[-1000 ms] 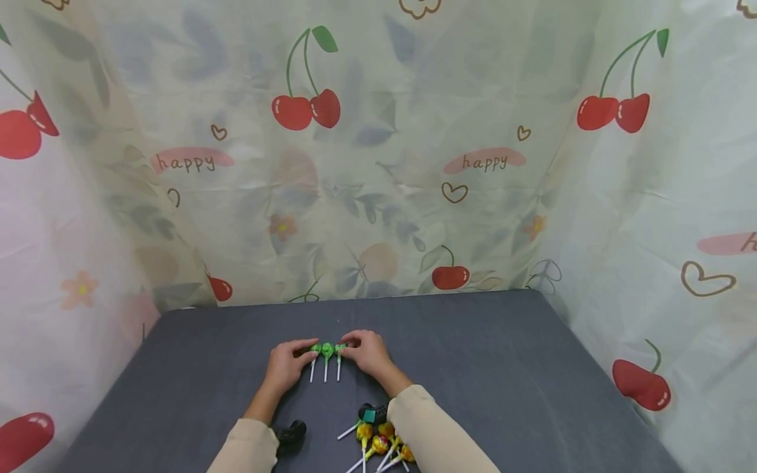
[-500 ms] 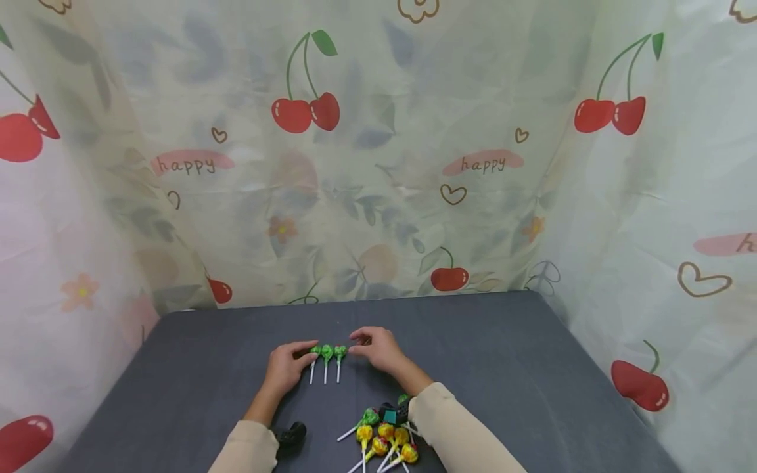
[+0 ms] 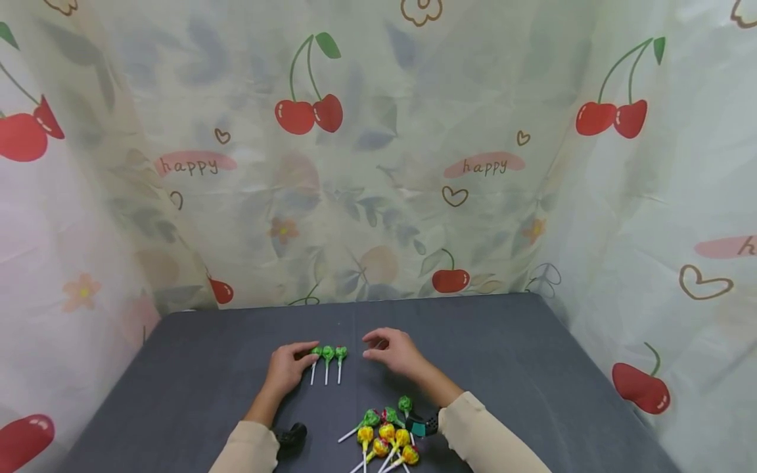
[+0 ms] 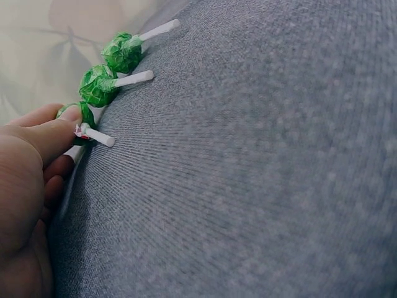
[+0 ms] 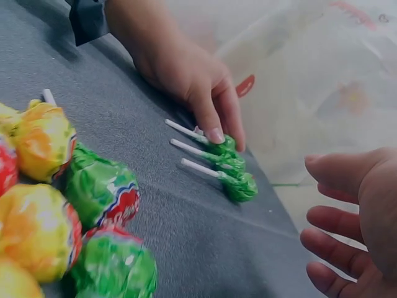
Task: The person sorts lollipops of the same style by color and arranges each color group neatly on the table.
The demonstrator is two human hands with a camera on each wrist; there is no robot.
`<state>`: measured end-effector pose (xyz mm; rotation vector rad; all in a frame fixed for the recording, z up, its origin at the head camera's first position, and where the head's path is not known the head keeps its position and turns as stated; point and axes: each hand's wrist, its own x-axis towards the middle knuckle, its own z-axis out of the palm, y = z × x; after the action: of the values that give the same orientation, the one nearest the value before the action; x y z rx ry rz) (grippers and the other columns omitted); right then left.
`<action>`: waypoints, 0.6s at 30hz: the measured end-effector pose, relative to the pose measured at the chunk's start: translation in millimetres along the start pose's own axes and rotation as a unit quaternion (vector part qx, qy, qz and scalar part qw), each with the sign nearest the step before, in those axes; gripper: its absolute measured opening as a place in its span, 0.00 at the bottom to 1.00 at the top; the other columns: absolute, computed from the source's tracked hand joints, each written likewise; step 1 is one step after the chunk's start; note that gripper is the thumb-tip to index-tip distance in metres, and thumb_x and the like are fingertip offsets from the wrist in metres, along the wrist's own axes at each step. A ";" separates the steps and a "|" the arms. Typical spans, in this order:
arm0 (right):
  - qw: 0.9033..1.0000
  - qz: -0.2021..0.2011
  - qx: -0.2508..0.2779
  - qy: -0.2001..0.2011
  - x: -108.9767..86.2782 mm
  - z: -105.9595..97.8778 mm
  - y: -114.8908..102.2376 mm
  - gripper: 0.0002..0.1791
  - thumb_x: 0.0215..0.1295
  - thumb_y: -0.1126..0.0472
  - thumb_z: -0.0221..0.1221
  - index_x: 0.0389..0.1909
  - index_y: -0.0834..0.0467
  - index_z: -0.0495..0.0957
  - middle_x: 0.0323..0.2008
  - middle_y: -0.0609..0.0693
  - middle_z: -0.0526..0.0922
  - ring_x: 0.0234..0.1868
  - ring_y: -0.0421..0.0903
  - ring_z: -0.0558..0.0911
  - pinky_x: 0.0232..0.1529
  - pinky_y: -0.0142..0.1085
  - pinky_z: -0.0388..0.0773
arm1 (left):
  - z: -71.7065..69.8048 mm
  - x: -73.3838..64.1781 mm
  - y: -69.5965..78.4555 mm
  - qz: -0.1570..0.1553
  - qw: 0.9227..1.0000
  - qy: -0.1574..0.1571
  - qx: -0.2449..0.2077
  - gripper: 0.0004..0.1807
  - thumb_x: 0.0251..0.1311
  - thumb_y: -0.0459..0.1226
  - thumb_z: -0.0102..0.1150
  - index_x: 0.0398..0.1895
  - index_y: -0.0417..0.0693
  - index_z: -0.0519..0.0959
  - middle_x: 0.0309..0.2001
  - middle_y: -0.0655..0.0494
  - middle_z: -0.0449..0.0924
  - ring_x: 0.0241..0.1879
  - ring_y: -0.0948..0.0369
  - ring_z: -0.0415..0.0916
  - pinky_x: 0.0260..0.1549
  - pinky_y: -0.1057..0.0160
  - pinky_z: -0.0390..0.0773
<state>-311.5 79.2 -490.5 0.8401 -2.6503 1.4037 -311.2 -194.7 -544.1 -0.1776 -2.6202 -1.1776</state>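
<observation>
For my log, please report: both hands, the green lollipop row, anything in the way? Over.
Left hand pinches leftmost lollipop in green row of three. Right hand empty, apart from row. Lollipop pile nearer person, not blocking row.

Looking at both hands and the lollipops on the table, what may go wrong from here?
The left hand pinches the leftmost green lollipop; a small slip might push it into the middle green lollipop and spoil the row.
The black wristband overlaps the pile in the head view, so moving the right hand might drag a loose green lollipop.
The yellow lollipops have crossed sticks; lifting one could disturb others.
</observation>
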 end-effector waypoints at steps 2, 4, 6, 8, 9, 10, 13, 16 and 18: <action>1.000 -0.015 -0.003 0.000 -6.4 -4.6 -1.0 0.16 0.63 0.58 0.66 0.48 0.63 0.82 0.42 0.58 0.83 0.38 0.46 0.80 0.38 0.38 0.79 | -0.3 -0.2 -0.1 0.002 1.000 -0.002 0.000 0.16 0.57 0.34 0.68 0.50 0.49 0.86 0.46 0.49 0.84 0.49 0.49 0.79 0.49 0.48 0.76; 1.000 -0.021 -0.006 -0.002 -12.3 -9.1 -0.4 0.15 0.63 0.58 0.65 0.48 0.62 0.82 0.43 0.59 0.82 0.38 0.45 0.80 0.38 0.38 0.79 | -0.4 0.1 0.0 -0.001 1.000 -0.003 -0.002 0.16 0.57 0.35 0.68 0.50 0.49 0.86 0.46 0.49 0.84 0.49 0.49 0.79 0.49 0.48 0.76; 1.000 -0.018 -0.010 -0.004 -17.9 -13.5 1.3 0.15 0.63 0.59 0.65 0.48 0.60 0.82 0.43 0.59 0.82 0.38 0.45 0.80 0.38 0.38 0.79 | -0.5 0.6 0.1 -0.003 1.000 -0.003 -0.004 0.16 0.57 0.35 0.69 0.50 0.49 0.86 0.46 0.50 0.84 0.49 0.49 0.79 0.49 0.48 0.76; 1.000 -0.008 -0.009 -0.009 -23.6 -17.9 2.7 0.15 0.63 0.59 0.65 0.49 0.60 0.82 0.44 0.59 0.82 0.39 0.45 0.80 0.39 0.38 0.79 | -0.5 1.2 -0.2 -0.007 1.000 -0.003 -0.007 0.16 0.57 0.35 0.69 0.50 0.50 0.86 0.46 0.50 0.84 0.49 0.50 0.79 0.49 0.48 0.76; 1.000 0.003 -0.006 -0.014 -26.3 -19.9 3.3 0.16 0.63 0.59 0.65 0.50 0.60 0.82 0.44 0.59 0.82 0.39 0.46 0.80 0.40 0.39 0.79 | -0.6 1.2 -0.1 -0.007 1.000 -0.004 -0.008 0.16 0.57 0.35 0.68 0.50 0.50 0.86 0.47 0.50 0.84 0.49 0.50 0.79 0.50 0.48 0.75; 1.000 0.007 -0.006 -0.018 -29.3 -21.8 4.1 0.16 0.63 0.59 0.65 0.50 0.61 0.81 0.44 0.59 0.82 0.40 0.47 0.80 0.40 0.39 0.79 | -0.8 1.2 0.0 -0.007 1.000 -0.003 -0.008 0.16 0.57 0.35 0.68 0.50 0.50 0.86 0.47 0.50 0.84 0.49 0.50 0.79 0.50 0.48 0.75; 0.999 0.019 -0.009 -0.036 -38.4 -26.3 8.7 0.18 0.63 0.58 0.65 0.51 0.62 0.81 0.44 0.57 0.82 0.40 0.48 0.79 0.40 0.39 0.78 | -0.6 1.4 -0.3 -0.009 1.000 -0.004 -0.008 0.16 0.57 0.35 0.68 0.50 0.50 0.86 0.47 0.50 0.84 0.50 0.50 0.79 0.50 0.48 0.75; 0.998 0.023 -0.013 -0.058 -47.6 -30.0 13.1 0.18 0.63 0.58 0.65 0.51 0.62 0.80 0.44 0.56 0.82 0.41 0.47 0.79 0.40 0.38 0.78 | -0.5 1.5 -0.9 -0.009 1.000 -0.005 -0.007 0.16 0.57 0.35 0.68 0.50 0.50 0.86 0.47 0.50 0.84 0.50 0.49 0.78 0.50 0.47 0.75; 0.997 0.023 -0.017 -0.072 -53.3 -31.1 16.1 0.19 0.63 0.57 0.66 0.51 0.62 0.81 0.44 0.54 0.82 0.40 0.45 0.79 0.39 0.37 0.77 | -0.7 1.4 -0.9 -0.010 1.000 -0.004 -0.006 0.16 0.57 0.35 0.68 0.50 0.50 0.86 0.47 0.50 0.84 0.50 0.49 0.79 0.51 0.48 0.75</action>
<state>-280.4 134.4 -498.5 0.9170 -2.8091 1.3512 -312.6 -195.8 -543.9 -0.1585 -2.6277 -1.2023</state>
